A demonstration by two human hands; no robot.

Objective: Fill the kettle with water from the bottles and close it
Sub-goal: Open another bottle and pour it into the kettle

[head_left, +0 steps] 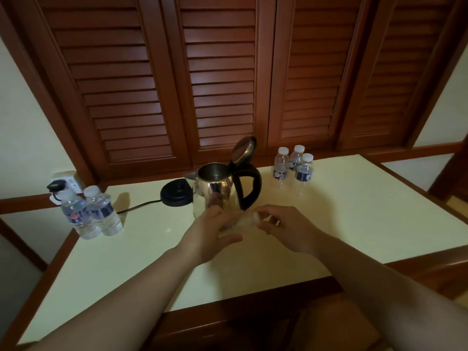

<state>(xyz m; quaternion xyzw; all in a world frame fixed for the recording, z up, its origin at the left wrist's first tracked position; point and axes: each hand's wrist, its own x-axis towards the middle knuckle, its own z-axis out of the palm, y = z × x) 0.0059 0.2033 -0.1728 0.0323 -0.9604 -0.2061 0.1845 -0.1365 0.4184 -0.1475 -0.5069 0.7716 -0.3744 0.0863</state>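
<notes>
Two hands hold one blurred clear plastic bottle (241, 220) before the lid-up steel kettle (215, 191): left hand (210, 236) curled round its body, right hand (286, 230) pinching its cap end.

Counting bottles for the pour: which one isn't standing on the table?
The bottle held in both hands, tilted before the kettle; the other five stand upright.

The kettle's (215, 191) mouth was left unobstructed from above, its lid (243, 149) tilted back over the handle. Its left flank was crowded by the base (176, 196); bare tabletop (354, 219) was left between handle and three bottles (293, 164)
</notes>
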